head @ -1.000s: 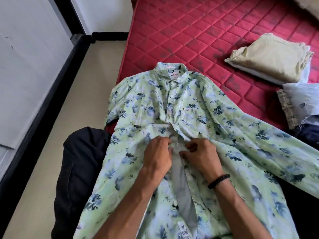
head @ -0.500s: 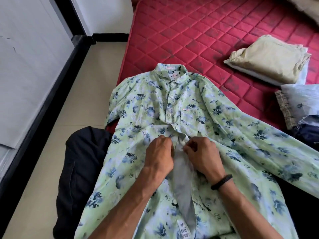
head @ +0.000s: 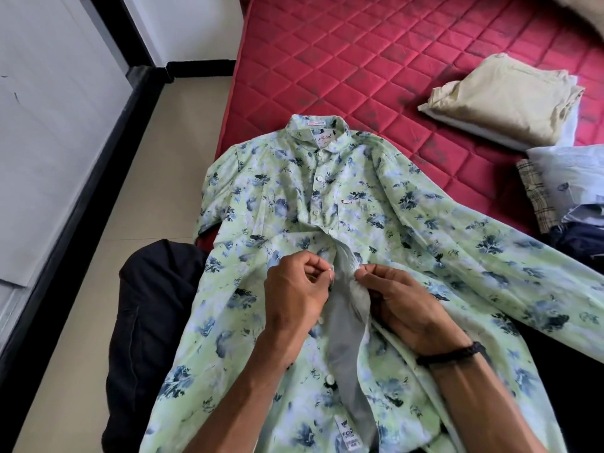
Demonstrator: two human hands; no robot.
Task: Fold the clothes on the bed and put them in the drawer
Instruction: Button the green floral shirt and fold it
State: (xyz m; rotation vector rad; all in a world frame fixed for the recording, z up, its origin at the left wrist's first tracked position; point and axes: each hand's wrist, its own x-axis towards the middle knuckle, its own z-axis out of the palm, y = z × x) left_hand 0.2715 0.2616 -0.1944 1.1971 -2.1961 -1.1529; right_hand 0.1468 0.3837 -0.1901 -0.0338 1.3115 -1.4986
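While the shirt's upper buttons are done up, the front gapes from mid-chest down, and both hands are working at that gap in the head view. The left hand pinches the button-side edge of the floral shirt, thumb and fingers curled tight on the cloth; the right hand, a black wristband on its wrist, grips the opposite placket edge and rolls it outward so the grey inside shows. They seem to be fastening the next button before any folding starts. To do it well, I would say, the two edges need drawing level first, so the button meets its own hole and not the one below; the cloth wants a gentle pull flat toward the hem, or the front will pucker when folded.

As for the shirt, it is pale green with blue-grey flowers, long-sleeved, lying face up on the red quilted mattress with its collar pointing away and its hem hanging over the near edge. One sleeve stretches off to the right. Thin and limp, it will crease easily. A folded beige garment sits well apart on the mattress, with a pile of other clothes just this side of it. A dark garment lies beneath the shirt's left side.
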